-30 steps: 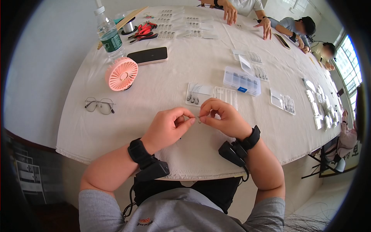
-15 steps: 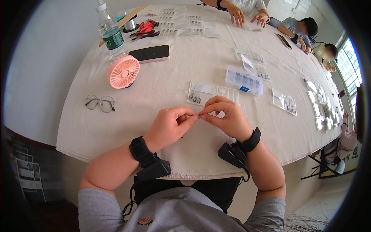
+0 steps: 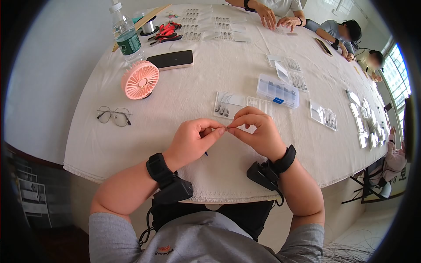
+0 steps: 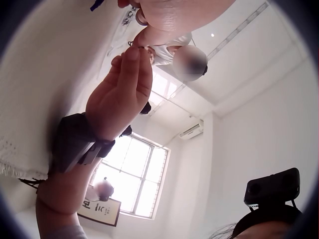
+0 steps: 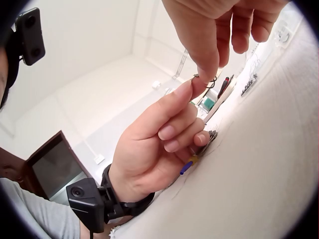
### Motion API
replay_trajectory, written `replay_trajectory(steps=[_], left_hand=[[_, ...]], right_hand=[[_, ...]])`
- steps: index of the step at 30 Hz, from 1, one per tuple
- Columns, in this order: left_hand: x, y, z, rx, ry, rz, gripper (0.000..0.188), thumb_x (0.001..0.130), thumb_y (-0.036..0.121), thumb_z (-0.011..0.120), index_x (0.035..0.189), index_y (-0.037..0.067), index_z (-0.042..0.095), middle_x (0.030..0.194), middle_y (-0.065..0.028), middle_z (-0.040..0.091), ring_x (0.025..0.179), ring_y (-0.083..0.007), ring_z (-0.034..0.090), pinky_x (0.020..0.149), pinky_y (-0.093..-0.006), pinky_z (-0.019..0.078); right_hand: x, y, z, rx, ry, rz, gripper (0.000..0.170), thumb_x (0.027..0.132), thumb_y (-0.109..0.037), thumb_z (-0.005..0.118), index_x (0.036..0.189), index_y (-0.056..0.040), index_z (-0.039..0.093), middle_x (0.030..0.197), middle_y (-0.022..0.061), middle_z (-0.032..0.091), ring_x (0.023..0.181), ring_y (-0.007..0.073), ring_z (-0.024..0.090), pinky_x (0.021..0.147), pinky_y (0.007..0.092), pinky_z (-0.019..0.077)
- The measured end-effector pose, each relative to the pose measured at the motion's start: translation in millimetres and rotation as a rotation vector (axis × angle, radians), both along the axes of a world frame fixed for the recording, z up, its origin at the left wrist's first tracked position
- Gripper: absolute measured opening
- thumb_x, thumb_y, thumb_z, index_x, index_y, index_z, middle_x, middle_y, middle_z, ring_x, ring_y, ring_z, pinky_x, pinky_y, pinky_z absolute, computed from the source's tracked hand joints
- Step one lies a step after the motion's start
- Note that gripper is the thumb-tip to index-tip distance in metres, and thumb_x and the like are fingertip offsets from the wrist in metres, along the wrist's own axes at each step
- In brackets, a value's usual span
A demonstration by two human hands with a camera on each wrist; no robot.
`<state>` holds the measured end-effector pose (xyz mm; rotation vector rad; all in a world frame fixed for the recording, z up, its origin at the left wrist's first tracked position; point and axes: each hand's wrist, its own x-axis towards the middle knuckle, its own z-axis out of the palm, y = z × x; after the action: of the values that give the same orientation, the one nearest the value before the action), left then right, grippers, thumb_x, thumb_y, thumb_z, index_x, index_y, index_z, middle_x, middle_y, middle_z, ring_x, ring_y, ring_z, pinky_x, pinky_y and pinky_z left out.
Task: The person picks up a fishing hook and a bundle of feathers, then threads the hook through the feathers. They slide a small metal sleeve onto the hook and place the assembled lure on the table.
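In the head view my left hand [image 3: 193,139] and right hand [image 3: 262,136] meet at their fingertips, low over the white tablecloth. Between them is a small dark fishhook [image 5: 213,83], its bend sticking out beside the right fingertips in the right wrist view. Thumb and forefinger of each hand pinch it; most of it is hidden. The left hand's other fingers curl inward. Below that hand lies a blue-and-yellow piece [image 5: 187,167] beside a bundle of small dark metal bits [image 5: 213,137]. Just beyond the hands, an open clear box [image 3: 223,111] contains several hooks with fine line.
A compartment box [image 3: 277,92] stands beyond my right hand, with more hook boxes [image 3: 323,116] farther right. Glasses [image 3: 114,116], a pink fan [image 3: 140,81], a phone [image 3: 171,60], a bottle [image 3: 127,39] and red pliers [image 3: 166,33] are leftward. Another person's hands [image 3: 266,16] work across the table.
My fingertips, slightly apart a second ago with the hook showing at the right ones, have come together over it. Across the table, the other person's hands have drawn closer together.
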<state>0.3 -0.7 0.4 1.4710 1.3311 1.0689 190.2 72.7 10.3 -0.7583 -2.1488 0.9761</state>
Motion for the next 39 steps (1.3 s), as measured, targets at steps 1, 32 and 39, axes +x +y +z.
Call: replay_trajectory(steps=[1, 32, 39], left_hand=[[-0.2, 0.1, 0.0, 0.0, 0.002, 0.002, 0.02, 0.089, 0.014, 0.061, 0.098, -0.003, 0.065, 0.069, 0.0043, 0.057, 0.059, -0.0004, 0.044, 0.053, -0.0164, 0.036], [5.9, 0.7, -0.8, 0.359, 0.256, 0.039, 0.01, 0.073, 0.003, 0.073, 0.083, 0.004, 0.07, 0.06, -0.004, 0.055, 0.048, -0.0074, 0.041, 0.046, -0.0233, 0.0352], [5.1, 0.4, 0.0, 0.371, 0.309, 0.042, 0.011, 0.072, 0.004, 0.074, 0.083, 0.004, 0.07, 0.06, -0.0045, 0.054, 0.048, -0.0096, 0.042, 0.046, -0.0244, 0.0362]], right_hand=[[-0.1, 0.2, -0.3, 0.009, 0.002, 0.001, 0.01, 0.074, -0.011, 0.073, 0.083, -0.0084, 0.071, 0.091, 0.0031, 0.063, 0.08, 0.0167, 0.059, 0.065, 0.0267, 0.0457], [7.0, -0.1, 7.1, -0.217, -0.076, 0.096, 0.009, 0.078, -0.01, 0.069, 0.08, -0.0016, 0.068, 0.081, 0.0043, 0.058, 0.069, 0.0135, 0.052, 0.061, 0.0255, 0.0426], [7.5, -0.9, 9.4, -0.223, -0.089, 0.096, 0.008, 0.076, -0.008, 0.069, 0.079, -0.0012, 0.068, 0.079, 0.0044, 0.058, 0.067, 0.0134, 0.052, 0.061, 0.0256, 0.0431]])
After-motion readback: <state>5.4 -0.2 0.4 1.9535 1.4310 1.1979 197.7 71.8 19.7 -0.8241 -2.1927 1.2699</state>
